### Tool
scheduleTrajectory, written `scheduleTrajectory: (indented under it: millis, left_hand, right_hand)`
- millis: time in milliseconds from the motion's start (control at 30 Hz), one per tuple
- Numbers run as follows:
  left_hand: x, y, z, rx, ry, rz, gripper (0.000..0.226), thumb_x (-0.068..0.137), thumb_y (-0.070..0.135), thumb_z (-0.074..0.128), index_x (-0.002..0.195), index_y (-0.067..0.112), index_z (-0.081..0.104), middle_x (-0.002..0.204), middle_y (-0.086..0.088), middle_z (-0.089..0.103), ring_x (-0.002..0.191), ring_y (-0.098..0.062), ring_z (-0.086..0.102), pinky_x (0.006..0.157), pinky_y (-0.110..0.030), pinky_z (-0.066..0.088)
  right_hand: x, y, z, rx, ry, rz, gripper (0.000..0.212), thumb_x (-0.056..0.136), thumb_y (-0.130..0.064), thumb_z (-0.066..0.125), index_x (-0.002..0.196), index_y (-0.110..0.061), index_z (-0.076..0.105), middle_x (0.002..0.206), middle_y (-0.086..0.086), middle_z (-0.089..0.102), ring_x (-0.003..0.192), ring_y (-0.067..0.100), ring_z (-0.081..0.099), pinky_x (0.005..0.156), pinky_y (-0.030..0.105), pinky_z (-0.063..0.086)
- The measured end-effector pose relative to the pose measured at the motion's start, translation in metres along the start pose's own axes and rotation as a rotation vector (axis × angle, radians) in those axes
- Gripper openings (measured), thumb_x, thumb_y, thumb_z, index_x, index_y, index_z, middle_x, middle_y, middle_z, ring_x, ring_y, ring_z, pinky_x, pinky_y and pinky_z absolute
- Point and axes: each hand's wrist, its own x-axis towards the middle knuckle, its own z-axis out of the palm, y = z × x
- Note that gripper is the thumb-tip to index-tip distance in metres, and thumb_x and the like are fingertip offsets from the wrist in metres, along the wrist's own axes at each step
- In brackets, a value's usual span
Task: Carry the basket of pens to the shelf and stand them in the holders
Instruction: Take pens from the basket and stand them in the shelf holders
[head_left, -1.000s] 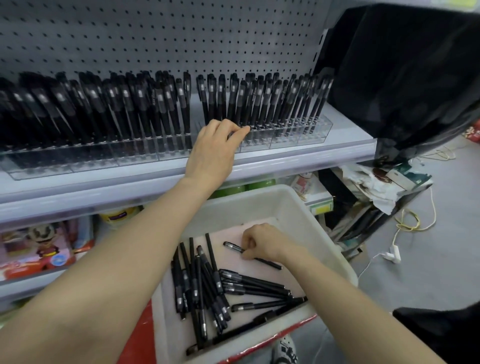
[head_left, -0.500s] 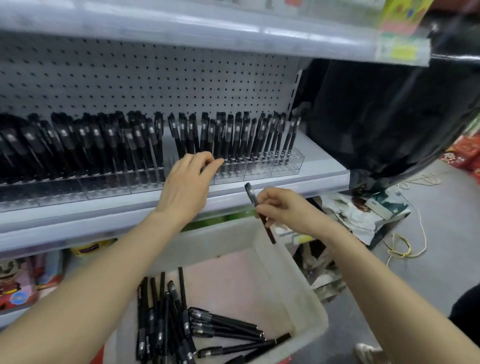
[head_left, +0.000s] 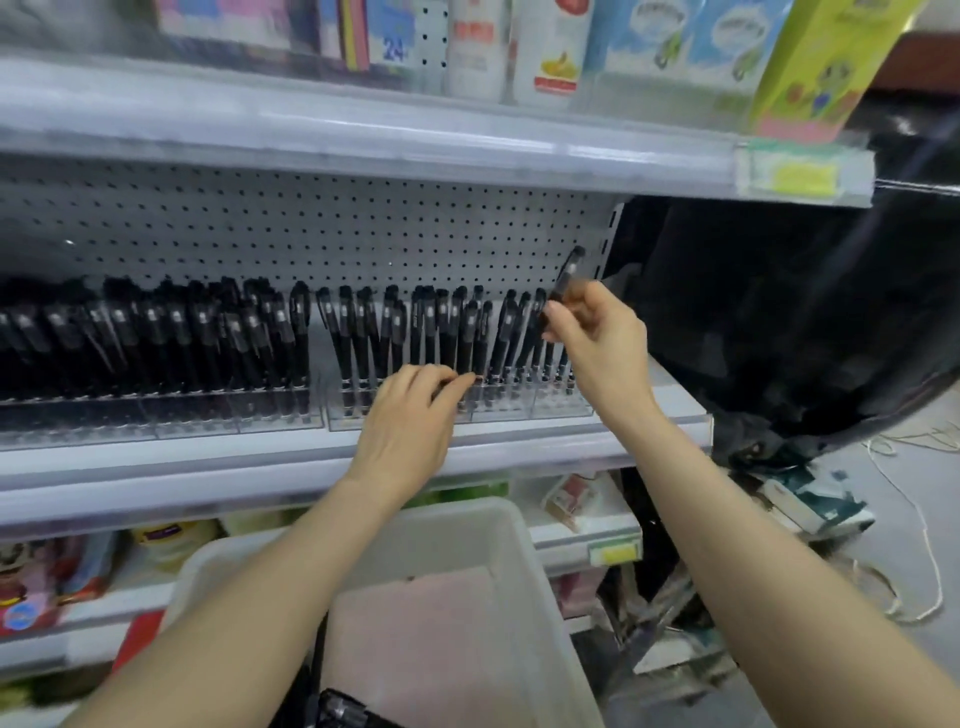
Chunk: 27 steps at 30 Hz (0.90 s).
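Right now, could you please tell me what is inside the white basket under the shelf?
A pink sheet lines the basket, and black pens show at the bottom edge. The left forearm covers the left side, so the count is hidden.

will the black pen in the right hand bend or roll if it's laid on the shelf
Probably stiff: the pen juts straight out of the right hand. Likely light, since a mere pinch carries it. Its slim round barrel could well roll on the flat shelf.

Left hand (head_left: 410, 421) reaches forward palm-down, fingers relaxed; right hand (head_left: 597, 338), raised, pinches a slim black plastic pen (head_left: 566, 275).
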Motion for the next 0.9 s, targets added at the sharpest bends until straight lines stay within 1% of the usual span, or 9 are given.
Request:
scheduleTrajectory:
  millis: [100, 233, 300, 400, 567, 667, 767, 833, 900]
  left_hand:
    - [0.000, 0.001, 0.003, -0.016, 0.022, -0.017, 0.044, 0.083, 0.003, 0.071, 0.126, 0.008, 0.064, 0.111, -0.007, 0.063, 0.100, -0.027, 0.054, 0.087, -0.041, 0.049]
    - [0.000, 0.000, 0.008, -0.013, 0.027, -0.025, 0.042, 0.086, 0.004, 0.067, 0.127, 0.009, 0.063, 0.110, -0.007, 0.062, 0.099, -0.027, 0.052, 0.086, -0.040, 0.046]
    - [-0.001, 0.000, 0.009, -0.013, 0.028, -0.029, 0.041, 0.086, 0.004, 0.067, 0.127, 0.009, 0.063, 0.110, -0.007, 0.062, 0.099, -0.027, 0.052, 0.086, -0.040, 0.046]
    - [-0.001, 0.000, 0.009, -0.014, 0.032, -0.033, 0.041, 0.086, 0.004, 0.067, 0.127, 0.009, 0.063, 0.111, -0.006, 0.062, 0.099, -0.027, 0.052, 0.086, -0.040, 0.045]
    - [-0.001, -0.001, 0.009, -0.022, 0.027, -0.023, 0.042, 0.086, 0.003, 0.067, 0.127, 0.009, 0.063, 0.111, -0.006, 0.061, 0.100, -0.027, 0.052, 0.086, -0.039, 0.043]
    - [-0.001, -0.001, 0.004, -0.047, 0.013, -0.010, 0.042, 0.087, 0.004, 0.066, 0.129, 0.009, 0.062, 0.112, -0.007, 0.061, 0.100, -0.027, 0.052, 0.087, -0.040, 0.045]
    - [0.001, -0.005, -0.007, -0.056, -0.065, 0.044, 0.049, 0.086, 0.002, 0.067, 0.133, 0.008, 0.058, 0.119, -0.009, 0.059, 0.107, -0.027, 0.050, 0.092, -0.042, 0.048]
    - [-0.002, -0.011, -0.015, -0.035, -0.103, 0.089, 0.052, 0.085, -0.001, 0.065, 0.136, 0.006, 0.055, 0.124, -0.012, 0.057, 0.113, -0.029, 0.050, 0.096, -0.043, 0.047]
    - [-0.008, -0.020, -0.024, -0.013, -0.113, 0.086, 0.051, 0.086, -0.001, 0.063, 0.136, 0.005, 0.054, 0.126, -0.014, 0.056, 0.116, -0.031, 0.050, 0.099, -0.044, 0.046]
  right_hand:
    - [0.002, 0.008, 0.014, -0.006, -0.014, 0.001, 0.017, 0.094, -0.020, 0.064, 0.105, -0.007, 0.065, 0.091, 0.002, 0.071, 0.078, 0.013, 0.071, 0.077, 0.035, 0.060]
    - [-0.004, 0.021, 0.027, -0.203, -0.128, 0.003, 0.018, 0.094, -0.025, 0.062, 0.106, -0.012, 0.067, 0.090, 0.001, 0.073, 0.083, 0.019, 0.068, 0.079, 0.044, 0.057]
    - [-0.011, 0.025, 0.031, -0.272, -0.160, 0.000, 0.020, 0.096, -0.024, 0.059, 0.108, -0.009, 0.067, 0.092, 0.005, 0.073, 0.086, 0.022, 0.067, 0.082, 0.041, 0.054]
    - [-0.016, 0.025, 0.036, -0.313, -0.106, 0.013, 0.023, 0.098, -0.025, 0.056, 0.110, -0.008, 0.066, 0.095, 0.006, 0.072, 0.088, 0.022, 0.065, 0.077, 0.031, 0.049]
    - [-0.019, 0.027, 0.041, -0.301, -0.071, 0.036, 0.022, 0.098, -0.026, 0.056, 0.109, -0.009, 0.065, 0.093, 0.008, 0.072, 0.086, 0.024, 0.065, 0.078, 0.037, 0.052]
    - [-0.020, 0.027, 0.042, -0.312, -0.072, 0.061, 0.021, 0.096, -0.024, 0.058, 0.110, -0.009, 0.066, 0.095, 0.006, 0.072, 0.088, 0.022, 0.065, 0.080, 0.033, 0.051]
    - [-0.024, 0.024, 0.041, -0.317, -0.078, 0.100, 0.020, 0.094, -0.020, 0.062, 0.112, -0.010, 0.064, 0.098, 0.002, 0.071, 0.090, 0.016, 0.063, 0.083, 0.029, 0.050]
    - [-0.035, 0.022, 0.040, -0.294, -0.030, 0.092, 0.027, 0.093, -0.014, 0.062, 0.120, -0.011, 0.059, 0.103, 0.000, 0.067, 0.092, 0.012, 0.061, 0.086, 0.025, 0.049]
    - [-0.055, 0.017, 0.041, -0.277, 0.076, 0.057, 0.027, 0.092, -0.009, 0.061, 0.118, -0.015, 0.056, 0.106, -0.003, 0.063, 0.092, 0.010, 0.057, 0.083, 0.022, 0.046]
